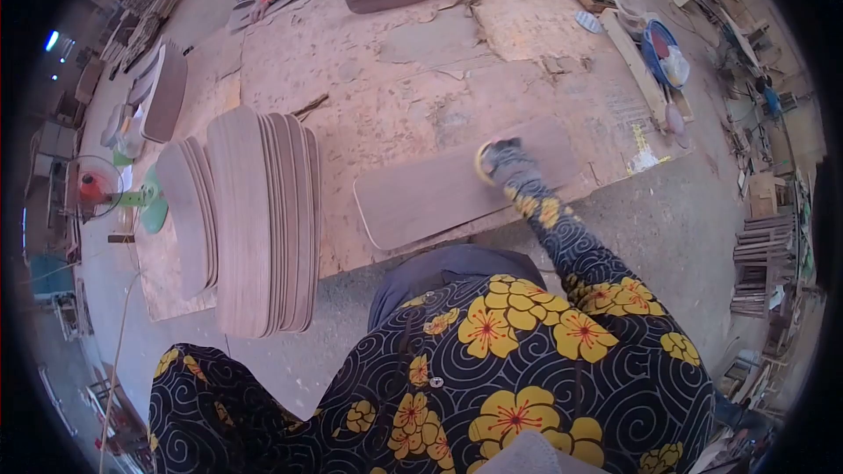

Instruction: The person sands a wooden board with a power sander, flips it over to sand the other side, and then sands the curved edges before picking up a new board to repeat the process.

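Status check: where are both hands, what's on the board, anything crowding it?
Right hand, gloved, pressing yellow pad on flat wood panel. Left hand out of view. Stacked panels left of it, apart; nothing on the panel.

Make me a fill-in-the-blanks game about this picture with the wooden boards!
1. The right hand, in a grey glove, presses on a flat wooden ____ lying on the work surface.
2. The stack of boards stands to the ____ of that piece.
3. The sleeve has ____ flowers on a dark swirly pattern.
4. At the far edge, another person's hand rests near a ____ curved board.

Missing words: board; left; yellow; wooden
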